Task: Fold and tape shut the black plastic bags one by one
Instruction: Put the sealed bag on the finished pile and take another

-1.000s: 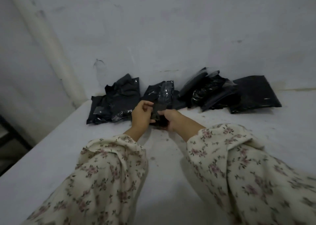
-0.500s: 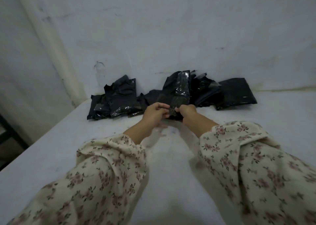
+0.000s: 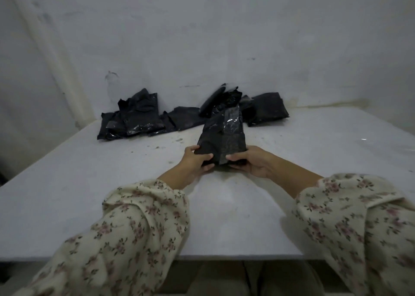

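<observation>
Holding one bag (image 3: pixel 221 136) upright for the fold

Both hands grip the bag's lower end. The left hand (image 3: pixel 193 164) curls round its left corner and the right hand (image 3: pixel 252 164) round the right. The bag stands tilted over the middle of the table (image 3: pixel 89 183), in front of the other bags (image 3: pixel 139 118) heaped by the wall. It looks best to lay it flat, press out the air and crease the top firmly before taping.

White table (image 3: pixel 89 194): black bags (image 3: pixel 139 118) heaped at far edge.
</observation>
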The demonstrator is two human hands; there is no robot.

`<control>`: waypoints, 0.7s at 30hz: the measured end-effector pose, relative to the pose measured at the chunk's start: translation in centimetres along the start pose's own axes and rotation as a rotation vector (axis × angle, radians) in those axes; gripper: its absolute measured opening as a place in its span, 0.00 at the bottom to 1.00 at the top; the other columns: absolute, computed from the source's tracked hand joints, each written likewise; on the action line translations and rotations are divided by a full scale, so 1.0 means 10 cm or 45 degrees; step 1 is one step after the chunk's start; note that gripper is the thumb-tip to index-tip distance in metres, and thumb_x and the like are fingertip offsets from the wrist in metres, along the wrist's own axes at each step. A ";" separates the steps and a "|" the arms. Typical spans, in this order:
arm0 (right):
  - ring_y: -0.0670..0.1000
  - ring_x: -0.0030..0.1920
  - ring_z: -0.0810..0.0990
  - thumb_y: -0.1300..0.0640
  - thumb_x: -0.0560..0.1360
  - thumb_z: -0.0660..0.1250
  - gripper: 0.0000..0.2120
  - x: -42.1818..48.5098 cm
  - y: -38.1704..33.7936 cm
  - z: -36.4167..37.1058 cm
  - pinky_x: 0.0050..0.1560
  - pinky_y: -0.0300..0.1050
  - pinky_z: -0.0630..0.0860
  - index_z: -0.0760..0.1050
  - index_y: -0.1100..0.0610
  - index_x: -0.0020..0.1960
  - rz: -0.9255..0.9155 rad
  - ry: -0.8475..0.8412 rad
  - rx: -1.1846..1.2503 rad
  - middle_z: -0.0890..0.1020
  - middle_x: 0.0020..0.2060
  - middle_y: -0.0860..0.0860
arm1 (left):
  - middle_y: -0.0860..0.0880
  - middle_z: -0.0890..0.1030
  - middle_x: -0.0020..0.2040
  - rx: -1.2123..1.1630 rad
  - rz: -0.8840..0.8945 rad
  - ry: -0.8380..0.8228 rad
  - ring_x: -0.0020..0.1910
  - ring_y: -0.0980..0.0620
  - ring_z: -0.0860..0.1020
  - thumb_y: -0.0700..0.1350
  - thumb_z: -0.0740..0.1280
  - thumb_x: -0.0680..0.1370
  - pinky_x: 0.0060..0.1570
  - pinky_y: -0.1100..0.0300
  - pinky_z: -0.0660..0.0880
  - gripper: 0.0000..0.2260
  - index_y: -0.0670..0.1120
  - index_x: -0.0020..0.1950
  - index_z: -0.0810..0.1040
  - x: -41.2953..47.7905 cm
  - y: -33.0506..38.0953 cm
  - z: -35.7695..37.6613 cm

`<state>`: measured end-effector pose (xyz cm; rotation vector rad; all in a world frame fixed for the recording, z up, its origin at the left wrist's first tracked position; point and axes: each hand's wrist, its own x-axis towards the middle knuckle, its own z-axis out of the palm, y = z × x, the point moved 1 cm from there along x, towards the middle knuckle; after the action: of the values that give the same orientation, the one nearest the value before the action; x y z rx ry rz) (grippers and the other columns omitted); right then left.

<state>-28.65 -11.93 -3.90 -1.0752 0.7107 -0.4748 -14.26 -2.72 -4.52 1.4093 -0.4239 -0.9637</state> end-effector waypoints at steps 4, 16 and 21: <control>0.59 0.46 0.84 0.79 0.69 0.67 0.20 -0.14 0.05 0.01 0.40 0.44 0.83 0.72 0.63 0.56 -0.016 0.011 -0.034 0.82 0.49 0.61 | 0.41 0.70 0.65 0.069 0.005 0.034 0.53 0.42 0.77 0.33 0.69 0.76 0.31 0.59 0.81 0.24 0.46 0.66 0.63 -0.09 -0.06 0.04; 0.55 0.59 0.80 0.50 0.67 0.74 0.26 -0.30 0.09 -0.26 0.60 0.48 0.75 0.76 0.61 0.61 0.097 -0.137 -0.189 0.82 0.57 0.56 | 0.42 0.84 0.48 0.057 -0.158 -0.162 0.45 0.45 0.82 0.44 0.69 0.77 0.50 0.52 0.79 0.13 0.39 0.58 0.79 -0.01 -0.05 -0.06; 0.54 0.50 0.84 0.55 0.75 0.69 0.14 -0.15 0.11 -0.28 0.47 0.45 0.79 0.78 0.62 0.57 0.018 0.106 0.037 0.84 0.52 0.57 | 0.43 0.85 0.45 0.037 -0.189 -0.261 0.42 0.47 0.84 0.48 0.69 0.77 0.40 0.56 0.79 0.11 0.41 0.54 0.81 0.00 -0.11 0.06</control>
<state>-31.66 -12.21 -5.25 -1.0273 0.7821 -0.5183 -15.03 -2.92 -5.42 1.3879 -0.4921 -1.2334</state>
